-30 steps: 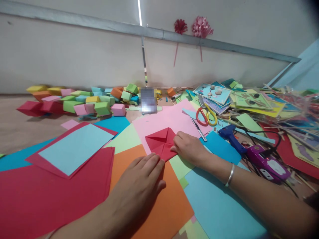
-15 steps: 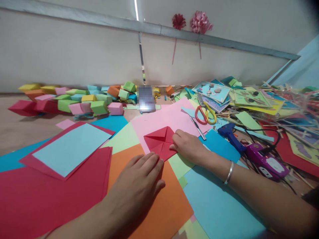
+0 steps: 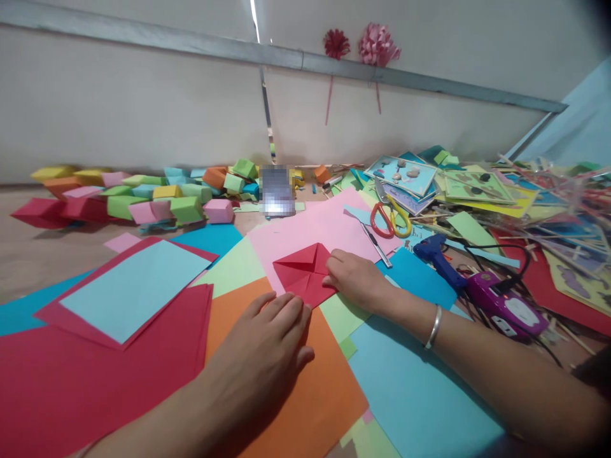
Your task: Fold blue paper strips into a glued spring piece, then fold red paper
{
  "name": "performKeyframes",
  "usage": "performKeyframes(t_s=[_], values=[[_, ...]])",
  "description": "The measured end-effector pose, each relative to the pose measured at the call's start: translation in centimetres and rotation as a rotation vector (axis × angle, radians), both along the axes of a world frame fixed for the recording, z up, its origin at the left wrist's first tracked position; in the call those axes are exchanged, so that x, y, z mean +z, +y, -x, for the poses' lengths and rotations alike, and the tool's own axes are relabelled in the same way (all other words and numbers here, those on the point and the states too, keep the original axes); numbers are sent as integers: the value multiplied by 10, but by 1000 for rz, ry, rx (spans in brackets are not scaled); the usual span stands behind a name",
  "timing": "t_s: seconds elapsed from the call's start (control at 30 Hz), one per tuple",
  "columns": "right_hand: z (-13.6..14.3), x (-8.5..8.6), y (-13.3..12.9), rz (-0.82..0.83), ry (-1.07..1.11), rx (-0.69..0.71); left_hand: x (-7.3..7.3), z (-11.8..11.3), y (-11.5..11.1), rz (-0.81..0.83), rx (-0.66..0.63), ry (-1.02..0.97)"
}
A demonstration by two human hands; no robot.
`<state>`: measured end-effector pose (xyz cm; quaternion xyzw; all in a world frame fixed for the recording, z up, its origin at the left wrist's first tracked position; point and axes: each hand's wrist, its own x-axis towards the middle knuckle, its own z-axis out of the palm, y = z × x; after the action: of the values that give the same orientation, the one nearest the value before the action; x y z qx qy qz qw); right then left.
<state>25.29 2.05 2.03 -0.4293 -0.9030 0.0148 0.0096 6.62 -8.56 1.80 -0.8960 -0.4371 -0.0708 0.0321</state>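
Observation:
A small red folded paper (image 3: 300, 275) lies in the middle of the head view, with creases meeting near its centre and one flap standing slightly raised at the top. At its lower left edge, the outstretched fingertips of my left hand (image 3: 270, 337) press it down. My right hand (image 3: 351, 278) has its fingers curled in at the paper's right corner, thumb and fingertips closed on that edge. Under the folded piece are an orange sheet (image 3: 315, 388) and a pink sheet (image 3: 329, 222).
Stacked red sheets (image 3: 119, 388) and a light blue sheet (image 3: 138, 289) lie at left. Coloured paper boxes (image 3: 186, 210) line the back. To the right are scissors (image 3: 392, 219), a craft knife (image 3: 377, 247), a blue glue gun (image 3: 439, 259) and a purple power strip (image 3: 506, 308).
The whole view has shifted slightly to the left. Both hands and the red folded paper keep the same positions relative to each other.

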Motion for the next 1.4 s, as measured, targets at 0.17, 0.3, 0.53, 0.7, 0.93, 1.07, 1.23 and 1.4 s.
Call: performKeyframes(t_s=[0.17,0.3,0.53,0.7,0.93,1.07,1.23,1.4], values=[[-1,-3,1,-7,30,11,2,3,4,25,-24,-5],[-1,-6,3,-13,30,2,3,6,9,60,-71,-63],[0,-6,3,-19,43,-13,0,5,13,-9,-68,-100],[-1,-8,4,-5,71,-20,1,4,14,-16,-82,-82],[-2,-12,5,2,103,-30,0,5,16,-44,-69,-88],[-4,-4,2,82,197,-61,-4,8,17,-125,-109,-48],[-5,7,-3,181,267,-66,-8,10,18,-97,-107,-28],[-11,8,7,216,254,-23,-9,10,18,-121,-119,-20]])
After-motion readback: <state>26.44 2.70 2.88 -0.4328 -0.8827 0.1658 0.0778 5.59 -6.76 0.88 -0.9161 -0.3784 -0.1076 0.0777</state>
